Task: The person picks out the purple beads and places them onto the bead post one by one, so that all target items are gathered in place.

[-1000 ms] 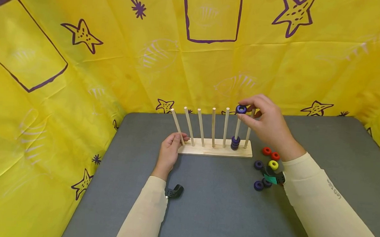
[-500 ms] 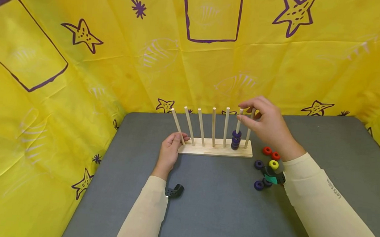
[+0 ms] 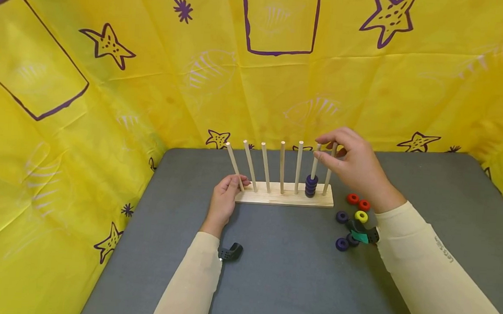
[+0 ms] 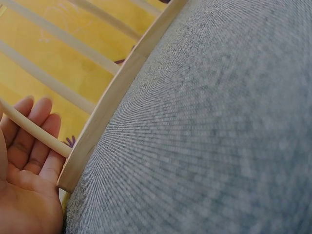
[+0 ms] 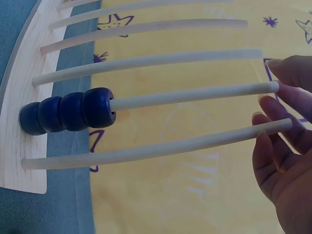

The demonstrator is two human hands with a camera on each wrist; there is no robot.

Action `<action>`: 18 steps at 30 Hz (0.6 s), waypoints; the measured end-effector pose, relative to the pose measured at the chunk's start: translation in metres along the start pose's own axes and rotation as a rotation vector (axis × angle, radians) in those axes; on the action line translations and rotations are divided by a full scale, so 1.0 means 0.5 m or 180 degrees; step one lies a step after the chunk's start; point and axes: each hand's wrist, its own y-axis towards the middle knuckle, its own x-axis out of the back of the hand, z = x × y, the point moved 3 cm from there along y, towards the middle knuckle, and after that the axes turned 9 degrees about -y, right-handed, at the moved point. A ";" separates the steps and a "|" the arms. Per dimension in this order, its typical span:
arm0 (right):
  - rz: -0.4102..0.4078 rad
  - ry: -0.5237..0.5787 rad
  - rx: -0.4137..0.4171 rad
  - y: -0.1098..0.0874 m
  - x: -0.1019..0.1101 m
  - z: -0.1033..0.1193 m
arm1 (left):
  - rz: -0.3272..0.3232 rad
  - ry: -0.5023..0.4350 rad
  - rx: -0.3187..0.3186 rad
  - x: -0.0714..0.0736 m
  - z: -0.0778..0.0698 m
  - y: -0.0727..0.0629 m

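Note:
A wooden stand [image 3: 283, 197] with a row of upright pegs stands on the table. Several dark blue rings [image 5: 73, 109] are stacked at the foot of its second peg from the right. In the head view my left hand [image 3: 225, 196] holds the stand's left end, with the end peg [image 4: 36, 129] passing between thumb and fingers. My right hand [image 3: 352, 163] is at the tops of the two rightmost pegs, thumb and fingers apart around the ringed peg's tip. Nothing is held in it, and a gap of bare peg [image 5: 195, 96] separates it from the stack.
To the right of the stand lie two red rings [image 3: 352, 198], a yellow ring [image 3: 361, 216] and dark blue rings [image 3: 342, 244], close by the right wrist's strap [image 3: 361, 233]. A yellow patterned cloth [image 3: 264, 90] hangs behind the grey table [image 3: 283, 274].
A dark blue ring left my right hand's fingers and slid down the second peg from the right onto the stack. Both hands have stayed nearly in place.

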 end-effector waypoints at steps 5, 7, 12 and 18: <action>-0.0006 0.0039 -0.0002 -0.006 0.004 0.001 | -0.0018 0.0016 0.0034 -0.002 0.000 0.000; -0.0008 0.0046 -0.0018 -0.010 0.006 0.000 | -0.0015 0.0025 0.0046 -0.004 0.000 0.001; -0.0031 0.0046 -0.0017 -0.014 0.009 0.000 | -0.0029 0.0024 0.0026 -0.006 -0.002 0.002; -0.0052 0.0071 -0.0003 -0.019 0.012 -0.004 | -0.0034 -0.0009 0.0040 0.000 -0.004 -0.002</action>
